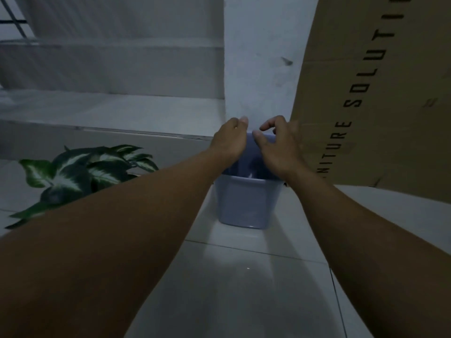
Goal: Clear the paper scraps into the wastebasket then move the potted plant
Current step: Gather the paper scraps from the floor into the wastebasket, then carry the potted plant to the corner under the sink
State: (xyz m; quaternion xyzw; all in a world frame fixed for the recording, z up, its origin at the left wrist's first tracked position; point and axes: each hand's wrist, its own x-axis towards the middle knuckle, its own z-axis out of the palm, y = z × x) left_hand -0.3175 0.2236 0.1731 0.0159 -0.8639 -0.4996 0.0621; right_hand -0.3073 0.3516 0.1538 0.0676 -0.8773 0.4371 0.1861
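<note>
1. Scene dim. Both bare arms reach forward to centre frame, over a pale blue bin standing on the white tile floor.
2. Left hand: above the bin's far-left rim, fingers curled inward, thumb tip up. Whether anything is pinched inside, cannot tell; no paper shows in it.
3. Right hand: above the far-right rim, fingers bent and loosely spread, thumb near the rim edge. It looks partly open with nothing visibly in it; contact with the rim not resolvable.
4. Scraps: one small pale patch inside the bin mouth, possibly paper, too dark to confirm. No scraps seen on the visible floor.
5. Plant: lower-left of centre, green-and-white leaves, on the floor left of the bin and apart from it. The left forearm crosses in front; pot hidden.
6. Cardboard, printed lettering, leans at the right of frame, just behind the right hand. White steps fill the upper left.
7. Judgement: step in hand is the drop into the bin, likely at or near its end; plant not yet touched.
8. Next move calls for: pull both hands clear of the bin, check the floor for leftovers, then reach left and low under the leaves for the pot, both hands, kept upright.
</note>
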